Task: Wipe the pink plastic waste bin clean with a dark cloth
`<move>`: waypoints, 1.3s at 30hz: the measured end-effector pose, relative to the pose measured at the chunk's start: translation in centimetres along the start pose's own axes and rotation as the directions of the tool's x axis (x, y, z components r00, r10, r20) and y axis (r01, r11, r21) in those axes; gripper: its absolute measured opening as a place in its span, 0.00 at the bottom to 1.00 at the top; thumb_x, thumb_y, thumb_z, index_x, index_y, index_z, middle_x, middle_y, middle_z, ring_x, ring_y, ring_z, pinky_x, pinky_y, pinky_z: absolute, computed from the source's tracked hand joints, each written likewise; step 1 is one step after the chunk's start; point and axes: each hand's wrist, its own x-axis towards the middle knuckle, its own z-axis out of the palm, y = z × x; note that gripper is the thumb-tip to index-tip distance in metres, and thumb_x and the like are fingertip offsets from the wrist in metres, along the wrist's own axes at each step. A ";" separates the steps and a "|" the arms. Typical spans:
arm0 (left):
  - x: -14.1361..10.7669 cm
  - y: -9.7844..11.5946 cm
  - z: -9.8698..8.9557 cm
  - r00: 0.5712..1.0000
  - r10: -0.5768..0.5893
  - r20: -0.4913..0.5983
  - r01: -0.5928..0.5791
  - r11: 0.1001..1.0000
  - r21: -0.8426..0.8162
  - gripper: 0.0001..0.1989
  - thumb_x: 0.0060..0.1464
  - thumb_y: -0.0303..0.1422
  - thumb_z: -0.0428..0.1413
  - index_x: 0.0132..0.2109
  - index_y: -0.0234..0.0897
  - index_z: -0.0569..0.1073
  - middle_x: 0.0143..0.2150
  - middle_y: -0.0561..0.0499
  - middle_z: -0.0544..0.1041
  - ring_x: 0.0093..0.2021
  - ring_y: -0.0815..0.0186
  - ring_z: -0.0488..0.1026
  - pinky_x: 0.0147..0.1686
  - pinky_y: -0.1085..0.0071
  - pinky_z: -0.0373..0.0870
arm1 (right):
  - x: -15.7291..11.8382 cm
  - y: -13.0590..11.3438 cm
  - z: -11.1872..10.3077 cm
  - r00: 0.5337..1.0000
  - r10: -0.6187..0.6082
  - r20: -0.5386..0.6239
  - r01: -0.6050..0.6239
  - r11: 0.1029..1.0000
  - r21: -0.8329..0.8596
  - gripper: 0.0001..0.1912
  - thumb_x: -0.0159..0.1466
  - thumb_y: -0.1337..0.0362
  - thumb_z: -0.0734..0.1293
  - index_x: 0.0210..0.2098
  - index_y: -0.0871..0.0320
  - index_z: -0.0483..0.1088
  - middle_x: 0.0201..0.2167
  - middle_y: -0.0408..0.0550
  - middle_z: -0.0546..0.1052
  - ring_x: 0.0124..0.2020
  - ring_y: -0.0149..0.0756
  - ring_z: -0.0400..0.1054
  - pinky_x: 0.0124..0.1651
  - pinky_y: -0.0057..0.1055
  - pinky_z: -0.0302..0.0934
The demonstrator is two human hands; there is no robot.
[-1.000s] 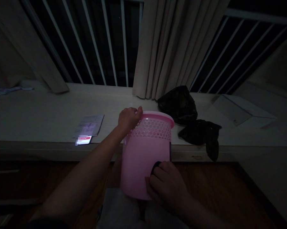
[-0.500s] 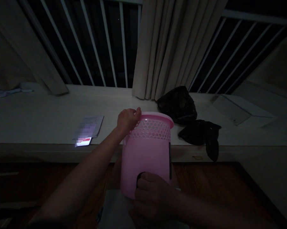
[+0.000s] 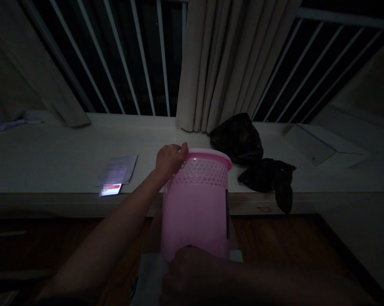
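A pink plastic wastebasket with a honeycomb band below its rim stands tilted in front of me. My left hand is closed round the left side of its rim, thumb on top. My right hand is curled into a fist against the lower front wall. A small dark edge shows just above its knuckles; what the fist holds, if anything, is hidden. On the wastebasket's right side runs a dark strip. Its inside is mostly out of sight.
A crumpled black plastic bag and a smaller black bag lie on the pale ledge. To the left are papers and a lit phone. A white box stands right; curtains hang behind.
My right hand has moved down and slightly left along the wastebasket, and less of the dark thing shows beside it. My left hand keeps its hold on the rim.
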 end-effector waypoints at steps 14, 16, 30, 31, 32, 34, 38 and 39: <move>-0.1 0.1 0.1 1.000 0.005 -0.007 -0.005 1.000 0.015 0.35 0.62 0.49 0.34 0.36 0.30 0.80 0.31 0.38 0.79 0.35 0.55 0.75 0.35 0.64 0.62 | -0.6 11.1 -4.8 0.775 0.458 -0.436 -0.581 0.787 -0.206 0.14 0.62 0.66 0.62 0.21 0.58 0.70 0.19 0.45 0.75 0.20 0.32 0.65 0.25 0.29 0.46; -0.1 0.3 0.0 1.000 0.007 -0.003 -0.007 1.000 0.020 0.35 0.62 0.49 0.35 0.36 0.30 0.80 0.31 0.38 0.79 0.36 0.55 0.75 0.35 0.64 0.62 | -0.8 10.6 -4.5 0.716 0.483 -0.504 -0.635 0.751 -0.182 0.15 0.63 0.66 0.61 0.20 0.58 0.69 0.18 0.44 0.73 0.20 0.31 0.64 0.26 0.30 0.45; -0.2 0.1 -0.1 1.000 0.000 -0.001 0.000 1.000 -0.003 0.35 0.62 0.49 0.34 0.34 0.31 0.80 0.28 0.41 0.77 0.30 0.60 0.72 0.33 0.65 0.62 | 1.8 -0.3 1.3 0.944 0.215 -0.250 -0.233 0.972 -0.042 0.10 0.57 0.73 0.67 0.21 0.58 0.66 0.18 0.42 0.71 0.19 0.32 0.61 0.20 0.30 0.44; -0.2 0.0 -0.1 1.000 0.004 -0.003 -0.004 1.000 -0.001 0.35 0.62 0.48 0.34 0.33 0.31 0.80 0.28 0.40 0.77 0.30 0.60 0.72 0.34 0.65 0.62 | 1.8 0.1 1.1 0.950 0.216 -0.227 -0.231 0.972 -0.044 0.10 0.58 0.73 0.66 0.21 0.58 0.66 0.18 0.42 0.71 0.19 0.32 0.62 0.20 0.30 0.44; -0.2 0.0 -0.1 1.000 0.009 -0.003 -0.009 1.000 0.001 0.35 0.62 0.48 0.34 0.33 0.31 0.80 0.28 0.40 0.77 0.31 0.59 0.72 0.34 0.64 0.62 | 1.8 0.8 0.7 0.951 0.225 -0.211 -0.241 0.969 -0.054 0.10 0.59 0.72 0.66 0.22 0.58 0.66 0.18 0.42 0.72 0.19 0.31 0.62 0.20 0.30 0.44; -0.2 -0.1 -0.1 1.000 0.016 -0.003 -0.016 1.000 0.008 0.35 0.62 0.48 0.34 0.34 0.31 0.80 0.28 0.40 0.77 0.31 0.58 0.73 0.34 0.64 0.63 | 1.5 2.9 -0.3 0.935 0.276 -0.221 -0.303 0.948 -0.097 0.11 0.60 0.72 0.65 0.22 0.58 0.67 0.19 0.42 0.73 0.20 0.32 0.63 0.21 0.30 0.43; -0.2 0.2 -0.2 1.000 0.001 0.002 -0.001 1.000 0.015 0.35 0.62 0.49 0.34 0.34 0.31 0.80 0.29 0.40 0.78 0.32 0.59 0.73 0.34 0.65 0.63 | -0.2 7.9 -3.0 0.806 0.442 -0.394 -0.535 0.828 -0.166 0.12 0.62 0.68 0.64 0.21 0.58 0.69 0.19 0.43 0.73 0.20 0.32 0.63 0.25 0.31 0.43; -0.2 0.3 -0.2 1.000 -0.004 0.005 0.004 1.000 0.019 0.35 0.62 0.49 0.34 0.35 0.31 0.80 0.30 0.39 0.78 0.32 0.59 0.73 0.35 0.65 0.64 | -0.7 8.9 -3.6 0.754 0.479 -0.449 -0.596 0.787 -0.161 0.14 0.63 0.67 0.64 0.21 0.58 0.68 0.18 0.43 0.72 0.20 0.31 0.62 0.26 0.31 0.44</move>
